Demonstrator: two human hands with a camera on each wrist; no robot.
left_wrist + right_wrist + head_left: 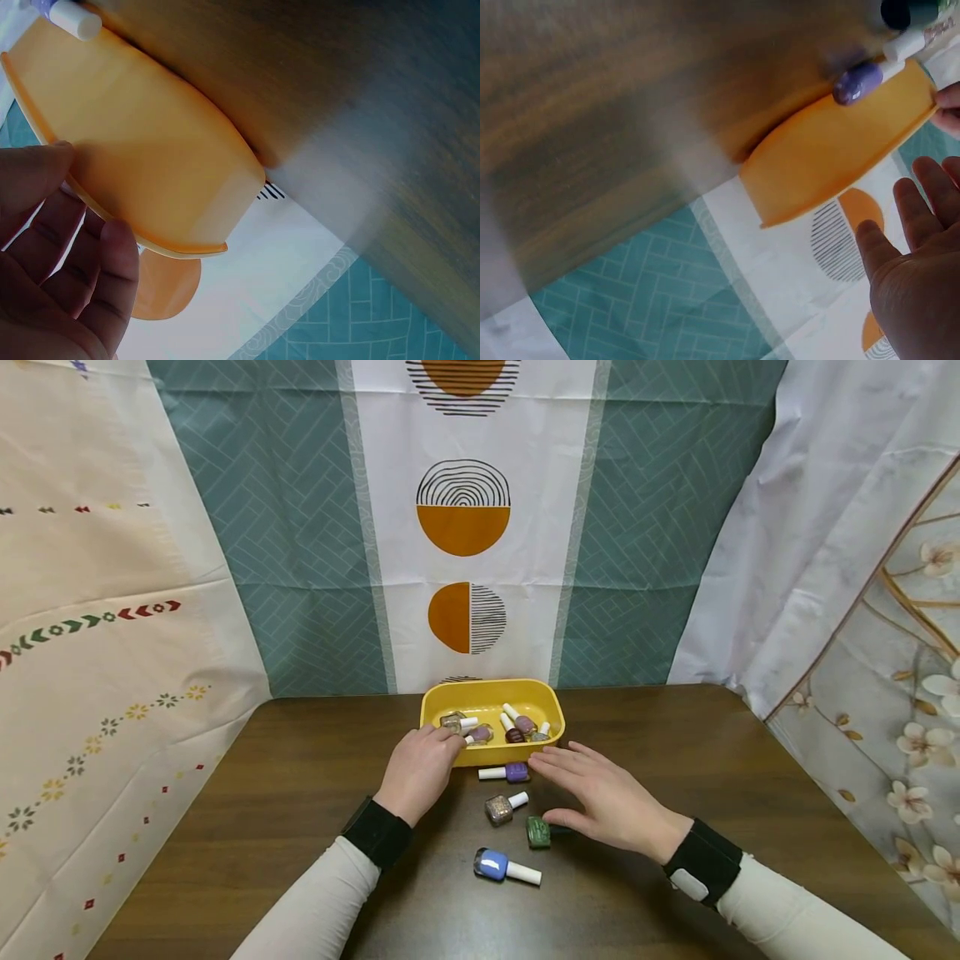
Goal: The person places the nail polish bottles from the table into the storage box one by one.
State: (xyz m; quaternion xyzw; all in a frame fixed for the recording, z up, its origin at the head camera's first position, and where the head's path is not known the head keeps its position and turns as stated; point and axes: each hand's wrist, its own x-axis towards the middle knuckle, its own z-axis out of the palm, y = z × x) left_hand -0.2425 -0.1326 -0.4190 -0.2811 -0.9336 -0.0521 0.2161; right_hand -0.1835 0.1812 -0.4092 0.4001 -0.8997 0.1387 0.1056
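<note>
My left hand [422, 768] pinches the near left rim of a yellow plastic tray [491, 692], the thumb on the outer wall in the left wrist view. Inside the tray lie several nail polish bottles, among them a dark red one [513, 735]; the hand partly hides others. My right hand [611, 797] hovers with extended fingers over the table, its fingertips close to a purple nail polish bottle [516, 772] in front of the tray. Beneath its thumb is a green bottle [537, 832] with a dark cap. A glittery bottle [498, 810] and a blue bottle [492, 865] lie nearer me.
The brown wooden table [300, 827] runs back to a hanging patterned cloth [645, 527] right behind the tray. More cloths hang along the left [112, 693] and right sides. All the loose bottles lie between my two forearms.
</note>
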